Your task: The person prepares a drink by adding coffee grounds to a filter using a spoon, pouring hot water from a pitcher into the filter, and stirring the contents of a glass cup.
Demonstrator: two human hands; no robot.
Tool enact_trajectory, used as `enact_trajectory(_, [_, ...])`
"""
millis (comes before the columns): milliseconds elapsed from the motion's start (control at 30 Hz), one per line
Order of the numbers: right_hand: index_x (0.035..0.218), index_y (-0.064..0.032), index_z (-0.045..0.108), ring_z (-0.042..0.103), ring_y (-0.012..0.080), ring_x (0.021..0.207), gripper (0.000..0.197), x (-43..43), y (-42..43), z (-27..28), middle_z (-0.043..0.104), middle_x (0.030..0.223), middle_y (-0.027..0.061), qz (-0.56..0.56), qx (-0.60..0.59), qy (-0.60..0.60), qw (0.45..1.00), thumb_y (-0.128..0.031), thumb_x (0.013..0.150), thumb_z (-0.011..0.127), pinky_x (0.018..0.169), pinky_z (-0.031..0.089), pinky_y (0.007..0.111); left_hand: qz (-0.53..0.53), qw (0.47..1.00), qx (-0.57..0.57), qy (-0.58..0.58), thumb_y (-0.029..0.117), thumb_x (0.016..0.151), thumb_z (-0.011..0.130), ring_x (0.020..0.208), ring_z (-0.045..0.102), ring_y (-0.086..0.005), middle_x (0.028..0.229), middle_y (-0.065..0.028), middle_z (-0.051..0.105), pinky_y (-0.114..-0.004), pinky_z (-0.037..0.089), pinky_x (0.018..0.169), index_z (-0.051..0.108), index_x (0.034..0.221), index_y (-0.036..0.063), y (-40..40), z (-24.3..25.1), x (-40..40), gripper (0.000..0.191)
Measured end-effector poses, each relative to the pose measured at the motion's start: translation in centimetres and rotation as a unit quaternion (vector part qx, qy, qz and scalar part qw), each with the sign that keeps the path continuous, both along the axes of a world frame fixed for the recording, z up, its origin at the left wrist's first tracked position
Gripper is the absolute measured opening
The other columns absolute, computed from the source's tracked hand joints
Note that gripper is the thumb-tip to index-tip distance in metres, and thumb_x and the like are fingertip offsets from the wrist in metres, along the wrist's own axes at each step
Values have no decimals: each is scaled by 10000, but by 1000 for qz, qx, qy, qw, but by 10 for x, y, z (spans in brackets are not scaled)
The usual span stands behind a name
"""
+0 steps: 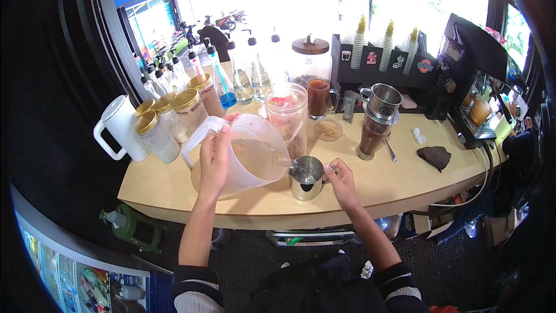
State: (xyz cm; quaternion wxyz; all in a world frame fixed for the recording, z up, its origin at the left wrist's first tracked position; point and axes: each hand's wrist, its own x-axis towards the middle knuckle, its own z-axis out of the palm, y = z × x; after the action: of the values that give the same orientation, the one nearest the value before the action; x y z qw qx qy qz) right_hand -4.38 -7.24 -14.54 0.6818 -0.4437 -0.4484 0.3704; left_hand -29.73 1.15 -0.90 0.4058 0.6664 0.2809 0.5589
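My left hand (pixel 216 156) grips the handle side of a large translucent plastic pitcher (pixel 256 156), which is tilted to the right. Clear liquid runs from its spout into a stainless steel milk jug (pixel 306 184). The jug stands on the wooden counter, its handle held by my right hand (pixel 341 180). Behind the pitcher and jug is a large clear plastic container (pixel 297 126) with things in it. To the right, a metal drip coffee filter (pixel 384 103) sits on a tall glass of brown drink (pixel 372 137), beside a metal spoon (pixel 390 151).
Gold-lidded jars (pixel 160 141) and a white jug (pixel 126 128) stand at the left, pump bottles (pixel 243 74) behind. A mug of brown drink (pixel 318 98), a small bowl (pixel 328 129), a dark cloth (pixel 434 158) and an espresso machine (pixel 469 117) are also on the counter (pixel 260 211).
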Motion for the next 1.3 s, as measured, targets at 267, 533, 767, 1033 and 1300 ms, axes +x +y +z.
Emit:
enact_trajectory(267, [755, -70, 466, 479, 49, 627, 263, -2, 0, -5, 524, 677, -16, -14, -5, -12, 1000, -201, 948, 587, 596, 417, 214, 10, 1000, 10, -10, 262, 1000, 428, 1102, 549, -170, 1189, -144, 596, -306, 394, 973, 540, 1195, -65, -4, 1, -1, 397])
enact_trajectory(533, [753, -93, 456, 563, 104, 661, 234, -10, -5, 1, 554, 705, 14, 49, 9, 145, 988, -152, 946, 574, 622, 428, 252, 10, 999, 16, -27, 258, 999, 426, 1086, 551, -166, 1182, -140, 594, -303, 402, 962, 539, 1194, -70, -3, -2, -3, 398])
enact_trajectory(767, [752, -94, 442, 505, 145, 590, 232, -26, -7, 7, 496, 665, 17, 16, 19, 188, 982, -148, 949, 550, 610, 446, 289, 17, 1000, 18, -20, 256, 1010, 383, 1075, 559, -169, 1161, -140, 607, -303, 401, 965, 530, 1210, -70, -7, 2, -18, 409])
enact_trajectory(1033, [745, -97, 437, 486, 136, 602, 240, -41, 1, 46, 436, 649, -2, 34, 42, 192, 980, -150, 955, 541, 603, 439, 279, 66, 995, 24, -68, 289, 1022, 276, 1135, 545, -203, 1205, -153, 591, -326, 385, 1008, 520, 1235, -77, -5, 7, -45, 489])
enact_trajectory(1300, [742, -111, 445, 442, 103, 584, 247, -44, 5, 78, 399, 623, -21, 59, 57, 194, 978, -173, 970, 516, 597, 417, 282, 103, 978, -47, -177, 311, 1018, 282, 1201, 492, -219, 1268, -155, 551, -343, 342, 1051, 498, 1266, -66, 16, 5, -59, 500])
